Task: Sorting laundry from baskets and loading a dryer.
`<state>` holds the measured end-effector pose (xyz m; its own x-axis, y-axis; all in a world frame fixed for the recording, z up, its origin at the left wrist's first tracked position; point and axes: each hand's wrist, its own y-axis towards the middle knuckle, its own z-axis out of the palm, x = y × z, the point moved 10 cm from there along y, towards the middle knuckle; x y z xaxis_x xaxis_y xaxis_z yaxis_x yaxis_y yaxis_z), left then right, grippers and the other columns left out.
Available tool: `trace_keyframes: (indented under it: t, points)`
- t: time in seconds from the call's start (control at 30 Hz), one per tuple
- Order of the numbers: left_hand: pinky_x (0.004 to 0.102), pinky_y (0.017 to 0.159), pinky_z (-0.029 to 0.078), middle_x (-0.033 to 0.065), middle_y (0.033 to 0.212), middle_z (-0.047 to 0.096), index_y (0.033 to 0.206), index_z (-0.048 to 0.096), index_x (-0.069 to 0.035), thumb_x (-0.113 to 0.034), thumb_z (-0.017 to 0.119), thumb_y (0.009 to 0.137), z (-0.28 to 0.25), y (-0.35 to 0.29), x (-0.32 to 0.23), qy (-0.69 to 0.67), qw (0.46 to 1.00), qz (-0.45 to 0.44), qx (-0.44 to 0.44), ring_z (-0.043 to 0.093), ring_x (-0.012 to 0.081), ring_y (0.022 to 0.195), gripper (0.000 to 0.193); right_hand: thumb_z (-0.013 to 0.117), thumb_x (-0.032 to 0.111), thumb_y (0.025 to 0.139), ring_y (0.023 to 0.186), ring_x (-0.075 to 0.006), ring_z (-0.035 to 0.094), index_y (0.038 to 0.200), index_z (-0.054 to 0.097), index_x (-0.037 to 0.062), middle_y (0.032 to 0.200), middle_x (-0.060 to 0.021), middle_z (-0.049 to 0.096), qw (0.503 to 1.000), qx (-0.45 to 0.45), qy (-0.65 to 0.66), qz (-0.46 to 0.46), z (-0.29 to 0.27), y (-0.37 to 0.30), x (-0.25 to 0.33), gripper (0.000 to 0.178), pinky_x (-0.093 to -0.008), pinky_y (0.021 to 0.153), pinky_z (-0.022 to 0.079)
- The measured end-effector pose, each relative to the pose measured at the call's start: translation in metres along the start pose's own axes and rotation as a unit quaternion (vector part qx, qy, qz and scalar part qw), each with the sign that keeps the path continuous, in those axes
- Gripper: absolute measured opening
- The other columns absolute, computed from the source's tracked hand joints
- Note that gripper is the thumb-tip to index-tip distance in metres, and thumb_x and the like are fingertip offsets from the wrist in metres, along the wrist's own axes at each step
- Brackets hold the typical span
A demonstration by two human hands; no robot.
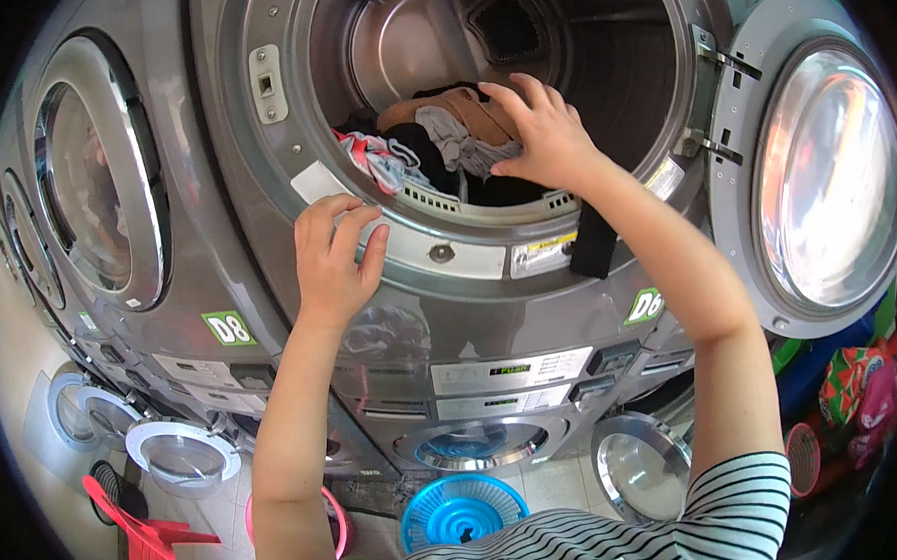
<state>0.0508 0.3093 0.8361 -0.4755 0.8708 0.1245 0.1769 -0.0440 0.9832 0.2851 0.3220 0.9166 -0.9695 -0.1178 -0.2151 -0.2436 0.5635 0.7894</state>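
In front of me a grey dryer (pixel 587 316) stands with its drum (pixel 399 48) exposed. A pile of laundry lies at the drum's lower lip: a brown garment (pixel 476 114), a grey cloth (pixel 453 140), black pieces, and a red, white and grey garment (pixel 379 162). My right hand (pixel 547 132) hovers at the opening beside the pile, fingers spread and holding nothing. A black cloth (pixel 594 241) hangs over the rim under my right forearm. Below the opening's left side, my left hand (pixel 337 260) is at the dryer front with its fingers apart.
The round glass door (pixel 831 177) is swung out to the right. Another dryer (pixel 93 169) stands left. On the floor are a blue basket (pixel 429 504), a pink basket (pixel 336 525) and a red chair (pixel 142 532). Lower doors (pixel 641 467) also stick out. Colourful bags (pixel 849 383) lie right.
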Motion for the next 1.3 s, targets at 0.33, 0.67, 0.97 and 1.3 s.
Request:
trace_keyframes:
  t: [0.33, 0.67, 0.97, 1.3]
  points:
    - [0.0347, 0.060, 0.038, 0.0048, 0.070, 0.052, 0.069, 0.055, -0.009, -0.012, 0.069, 0.062, 0.031, -0.004, 0.015, 0.056, 0.998, 0.015, 0.016, 0.052, 0.0236, 0.065, 0.015, 0.089, 0.045, 0.041, 0.136, -0.0484, 0.000, 0.142, 0.011, 0.0476, 0.154, -0.0074, -0.006, 0.925, 0.370, -0.085, -0.021, 0.224, 0.094, -0.042, 0.128, -0.0776, 0.094, 0.015]
    - [0.0323, 0.059, 0.037, 0.0016, 0.066, 0.052, 0.065, 0.056, -0.011, -0.013, 0.068, 0.060, 0.026, -0.009, 0.018, 0.053, 0.999, 0.009, 0.007, 0.049, 0.0204, 0.060, 0.013, 0.083, 0.037, 0.050, 0.135, -0.0427, 0.022, 0.141, 0.035, 0.0208, 0.151, -0.0163, 0.018, 0.888, 0.452, -0.063, 0.054, 0.427, 0.126, -0.122, 0.104, -0.0545, 0.102, 0.031]
    - [0.0303, 0.060, 0.038, -0.0003, 0.069, 0.052, 0.069, 0.057, -0.012, -0.019, 0.069, 0.062, 0.022, -0.011, 0.027, 0.075, 0.997, 0.010, 0.004, 0.050, 0.0185, 0.062, 0.016, 0.072, 0.020, 0.057, 0.094, -0.0320, 0.064, 0.096, 0.066, -0.0011, 0.096, -0.0231, 0.066, 0.930, 0.292, 0.205, 0.090, 0.335, 0.135, -0.045, 0.045, -0.0366, 0.081, 0.049]
    - [0.0380, 0.080, 0.037, 0.0064, 0.098, 0.054, 0.093, 0.058, -0.012, -0.017, 0.071, 0.067, 0.021, -0.002, 0.016, 0.073, 0.996, -0.054, -0.023, 0.052, 0.0253, 0.091, 0.029, 0.079, 0.019, 0.056, 0.135, -0.0422, 0.016, 0.143, 0.018, 0.0189, 0.151, -0.0192, 0.006, 0.928, 0.310, 0.011, -0.206, 0.122, 0.069, 0.058, 0.107, -0.0578, 0.102, 0.028]
